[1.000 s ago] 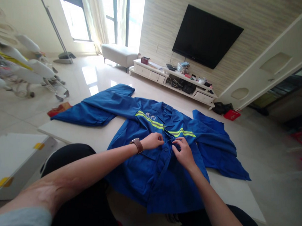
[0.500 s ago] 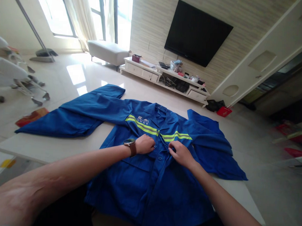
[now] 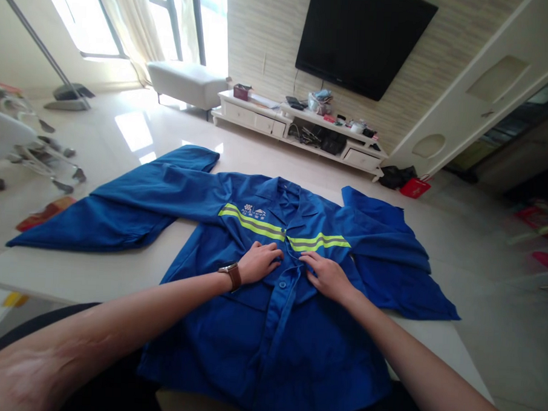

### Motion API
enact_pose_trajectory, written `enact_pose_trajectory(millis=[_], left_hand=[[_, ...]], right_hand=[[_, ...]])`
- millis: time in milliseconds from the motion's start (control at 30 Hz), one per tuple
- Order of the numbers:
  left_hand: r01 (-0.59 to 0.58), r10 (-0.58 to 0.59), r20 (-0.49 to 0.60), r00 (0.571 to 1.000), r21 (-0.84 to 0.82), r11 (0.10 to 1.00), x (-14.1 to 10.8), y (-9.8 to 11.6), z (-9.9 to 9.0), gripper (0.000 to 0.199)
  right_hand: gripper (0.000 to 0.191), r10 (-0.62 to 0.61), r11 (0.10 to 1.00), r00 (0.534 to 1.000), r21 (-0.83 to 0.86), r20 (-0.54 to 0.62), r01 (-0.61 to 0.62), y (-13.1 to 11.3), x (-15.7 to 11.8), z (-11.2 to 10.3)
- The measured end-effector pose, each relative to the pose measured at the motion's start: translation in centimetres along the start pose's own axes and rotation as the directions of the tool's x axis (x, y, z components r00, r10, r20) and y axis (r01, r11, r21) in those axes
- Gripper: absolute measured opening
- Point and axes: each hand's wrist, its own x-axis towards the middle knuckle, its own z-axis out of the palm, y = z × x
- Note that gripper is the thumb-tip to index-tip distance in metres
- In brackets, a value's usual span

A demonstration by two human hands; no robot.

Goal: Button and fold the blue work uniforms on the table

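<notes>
A blue work jacket lies face up on a white table, its sleeves spread to both sides. A yellow-green and grey reflective band crosses its chest, with a pale printed logo above on the left. My left hand, a brown-strapped watch on its wrist, has bent fingers closed on the cloth left of the front opening. Across the opening, my right hand holds the other front edge between thumb and fingers, just below the band. The fingertips are partly hidden. A button shows below and between the hands.
The white table's edge shows at left. Beyond stand a low white TV cabinet with clutter on it, a wall-mounted television and a grey bench. A red bag sits on the floor at right.
My right hand's fingers have shifted up the front edge and straightened somewhat. My left hand stays beside the opening. The view has moved slightly, and the lower front hangs differently.
</notes>
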Motion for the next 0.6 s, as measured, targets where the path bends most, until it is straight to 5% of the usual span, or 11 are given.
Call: enact_pose_trajectory(millis=[200, 333, 433, 600], left_hand=[[0.066, -0.076, -0.087, 0.993, -0.114, 0.991, -0.3, 0.1, 0.8, 0.009], [0.109, -0.132, -0.132, 0.982, -0.171, 0.979, -0.4, 0.6, 0.8, 0.007], [0.111, -0.158, -0.178, 0.971, -0.250, 0.962, -0.2, 1.0, 0.9, 0.004], [0.080, -0.147, -0.208, 0.967, -0.300, 0.951, -0.1, 1.1, 1.8, 0.015]], right_hand=[[0.037, -0.090, 0.994, 0.996, 0.064, -0.026, 0.092, -0.7, 0.0, 0.2], [0.036, -0.009, 0.970, 0.997, 0.241, -0.073, 0.026, -1.5, 0.3, 0.7], [0.028, -0.032, 0.985, 0.995, 0.164, -0.093, 0.047, -2.4, 0.4, 0.3], [0.028, -0.181, 0.981, 0.980, -0.054, 0.079, 0.185, -3.4, -0.1, -0.6]])
